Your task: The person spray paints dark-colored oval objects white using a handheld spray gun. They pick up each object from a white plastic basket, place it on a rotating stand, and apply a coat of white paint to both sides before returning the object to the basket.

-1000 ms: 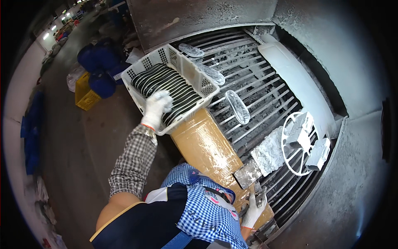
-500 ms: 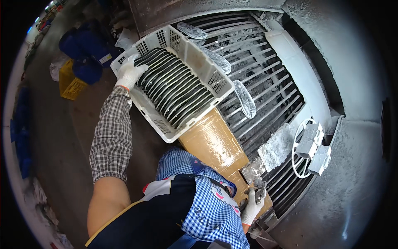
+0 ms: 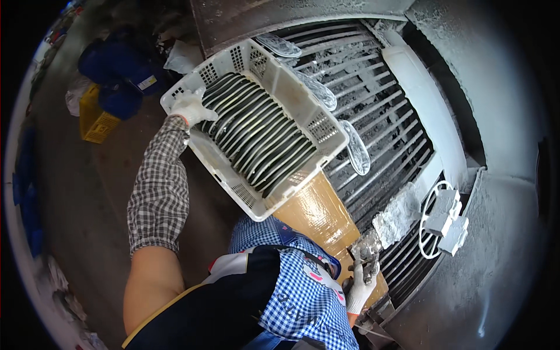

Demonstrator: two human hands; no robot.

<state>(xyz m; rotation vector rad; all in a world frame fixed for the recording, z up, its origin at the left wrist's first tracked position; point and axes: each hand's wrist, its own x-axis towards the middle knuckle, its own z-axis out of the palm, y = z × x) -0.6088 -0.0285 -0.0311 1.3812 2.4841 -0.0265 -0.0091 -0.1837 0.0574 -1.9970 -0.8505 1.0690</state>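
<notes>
Slatted grate point(image 3: 402, 126). Beside it, white crate point(image 3: 296, 97) holding a row of dark curved pieces point(image 3: 256, 131). Worker's left hand point(image 3: 192, 108) over crate rim, thumb spread, grip uncertain; right hand point(image 3: 363, 290) curled, contents unclear. Likely steadying crate; next calls for firm rim hold.

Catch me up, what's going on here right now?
A person's gloved left hand is at the left end of a white plastic basket, beside a tight row of black sole-shaped pieces. The gloved right hand is by a dusty grey piece; its grip is unclear. Three silvery sole-shaped pieces lie on the metal grate, and a shiny brown box sits partly under the basket's near end.
</notes>
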